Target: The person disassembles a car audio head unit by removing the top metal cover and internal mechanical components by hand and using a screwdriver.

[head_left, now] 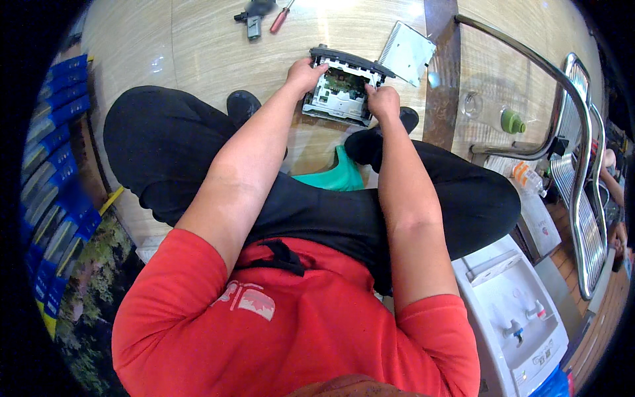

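A boxy metal unit (327, 106), which looks like a car stereo or disc player, stands on the floor in front of me with its top off. A green circuit board (345, 81) shows inside, and a dark front panel (354, 59) runs along its far side. My left hand (307, 75) is closed on the unit's left edge, thumb over the rim. At the right edge, my right hand (383, 101) grips near the far corner, with its thumb reaching toward the board. Just beyond lies a flat metal cover plate (406, 53) with slots along one edge.
A red-handled screwdriver (280, 20) and a grey power tool (253, 24) lie at the far side. Between my legs is a green plastic piece (337, 173). To the right are a metal bench (574, 132), a green-capped bottle (510, 121) and a white water dispenser (512, 311).
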Tool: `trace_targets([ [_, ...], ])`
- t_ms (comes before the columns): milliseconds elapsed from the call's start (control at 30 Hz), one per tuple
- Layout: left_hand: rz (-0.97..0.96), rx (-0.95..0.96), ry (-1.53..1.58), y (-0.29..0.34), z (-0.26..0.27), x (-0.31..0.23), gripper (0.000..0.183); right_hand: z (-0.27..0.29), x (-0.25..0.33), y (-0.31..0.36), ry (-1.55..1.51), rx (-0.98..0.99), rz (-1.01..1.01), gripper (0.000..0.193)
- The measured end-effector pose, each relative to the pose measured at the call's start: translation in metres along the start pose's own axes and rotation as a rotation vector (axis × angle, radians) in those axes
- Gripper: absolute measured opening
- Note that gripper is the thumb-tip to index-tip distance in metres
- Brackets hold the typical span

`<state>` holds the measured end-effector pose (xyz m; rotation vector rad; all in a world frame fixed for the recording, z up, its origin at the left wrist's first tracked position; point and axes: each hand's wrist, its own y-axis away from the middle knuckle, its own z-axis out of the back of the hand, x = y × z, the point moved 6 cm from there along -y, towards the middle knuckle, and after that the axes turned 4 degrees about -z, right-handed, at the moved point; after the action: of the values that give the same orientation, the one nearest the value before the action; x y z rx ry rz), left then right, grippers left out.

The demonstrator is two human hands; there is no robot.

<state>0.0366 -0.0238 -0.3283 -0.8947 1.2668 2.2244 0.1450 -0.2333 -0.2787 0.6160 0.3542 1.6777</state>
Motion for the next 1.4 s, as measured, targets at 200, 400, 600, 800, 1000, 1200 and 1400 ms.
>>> trace_targets([
  [200,0.070,0.038,0.031,0.017,0.004,-0.023,0.053,0.001,-0.003,0.000,-0.042,0.000,-0.058,0.044],
  [400,0.100,0.036,0.106,0.010,0.001,-0.018,0.044,0.000,-0.005,0.001,0.023,-0.015,0.025,0.052],
  [600,0.130,0.041,0.154,-0.003,-0.003,0.001,0.039,0.001,0.004,0.010,-0.025,0.002,0.007,0.054],
  [800,0.115,0.038,0.151,-0.002,-0.005,-0.002,0.038,0.003,-0.003,0.011,-0.037,-0.002,-0.118,0.054],
  [1000,0.105,0.022,0.203,-0.004,-0.004,0.003,0.039,-0.001,-0.002,0.003,-0.032,0.067,-0.107,0.044],
  [1200,0.117,0.084,0.255,0.000,-0.006,-0.002,0.042,0.007,0.007,0.012,-0.041,0.021,-0.131,0.044],
  [1400,0.051,0.072,0.227,0.000,-0.009,0.003,0.048,0.017,0.015,0.018,0.019,0.063,-0.183,0.037],
])
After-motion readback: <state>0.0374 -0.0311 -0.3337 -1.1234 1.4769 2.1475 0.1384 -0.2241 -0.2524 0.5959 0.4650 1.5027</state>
